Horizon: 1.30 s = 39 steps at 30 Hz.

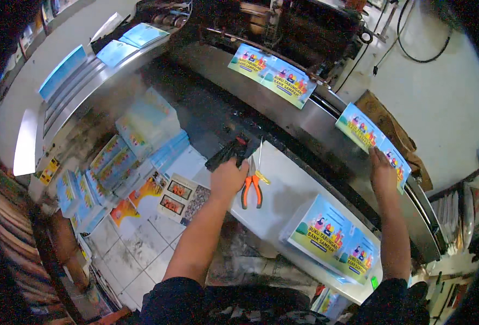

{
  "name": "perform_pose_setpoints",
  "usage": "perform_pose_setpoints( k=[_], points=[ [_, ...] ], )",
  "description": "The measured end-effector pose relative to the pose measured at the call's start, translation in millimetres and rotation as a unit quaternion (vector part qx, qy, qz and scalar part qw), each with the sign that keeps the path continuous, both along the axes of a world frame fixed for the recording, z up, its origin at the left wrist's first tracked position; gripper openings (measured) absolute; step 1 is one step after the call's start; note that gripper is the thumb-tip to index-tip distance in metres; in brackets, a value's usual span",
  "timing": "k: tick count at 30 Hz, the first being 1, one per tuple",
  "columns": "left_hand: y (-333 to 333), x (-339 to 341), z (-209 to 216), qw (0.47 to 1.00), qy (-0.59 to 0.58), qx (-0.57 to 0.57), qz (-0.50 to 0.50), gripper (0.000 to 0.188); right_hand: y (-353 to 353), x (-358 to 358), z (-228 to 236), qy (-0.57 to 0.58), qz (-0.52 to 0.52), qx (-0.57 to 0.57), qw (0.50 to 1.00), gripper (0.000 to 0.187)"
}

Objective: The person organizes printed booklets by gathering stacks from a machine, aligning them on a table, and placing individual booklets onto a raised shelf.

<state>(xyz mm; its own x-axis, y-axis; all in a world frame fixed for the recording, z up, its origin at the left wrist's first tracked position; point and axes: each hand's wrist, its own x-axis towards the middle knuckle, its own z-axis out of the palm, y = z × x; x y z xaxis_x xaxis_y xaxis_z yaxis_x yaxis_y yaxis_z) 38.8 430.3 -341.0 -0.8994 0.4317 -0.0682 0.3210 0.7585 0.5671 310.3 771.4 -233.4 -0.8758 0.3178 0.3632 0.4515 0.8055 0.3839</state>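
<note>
My left hand (229,177) is closed around a dark, crumpled-looking black object (226,154) with a small red spot; its kind is unclear. Just right of that hand, orange-handled pliers (252,189) lie on the white tabletop (277,179), next to a slim metal tool with a yellow part (262,176). Stretched out to the right, my right hand (384,172) has its fingers extended over a printed blue and yellow cover sheet (357,125) on the machine's metal ledge. A matching sheet (272,75) lies farther left along that ledge.
A stack of the same printed covers (334,235) sits at the white table's near right end. Several piles of booklets (147,127) stand at left. Blue booklets (142,37) rest on a metal tray at far left. Dark machinery (299,30) stands behind the ledge; a black cable (423,59) hangs at right.
</note>
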Motion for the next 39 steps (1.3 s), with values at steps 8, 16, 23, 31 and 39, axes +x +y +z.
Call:
perform_pose_setpoints(
  k=[8,16,23,31,39],
  points=[
    [-4.7,-2.8,-7.4,1.000,0.003,0.013,-0.002,0.049,-100.2,39.5,41.0,-0.059,-0.072,-0.257,0.962,0.037],
    [-0.9,-1.3,-5.6,1.000,-0.012,-0.008,-0.008,0.052,-207.0,107.5,36.0,-0.201,-0.002,-0.305,0.931,0.088],
    [-6.8,-4.2,-7.0,1.000,-0.008,-0.019,0.002,0.053,-203.6,102.5,41.7,-0.187,0.001,-0.380,0.906,0.071],
    [-4.0,-3.7,-3.1,0.999,-0.027,-0.011,-0.016,0.051,-161.5,108.5,85.1,-0.122,-0.081,-0.309,0.940,0.022],
    [-5.9,-4.0,-6.0,1.000,-0.008,-0.007,-0.007,0.049,-22.0,30.5,146.3,0.157,-0.089,-0.064,0.982,0.040]
  ],
)
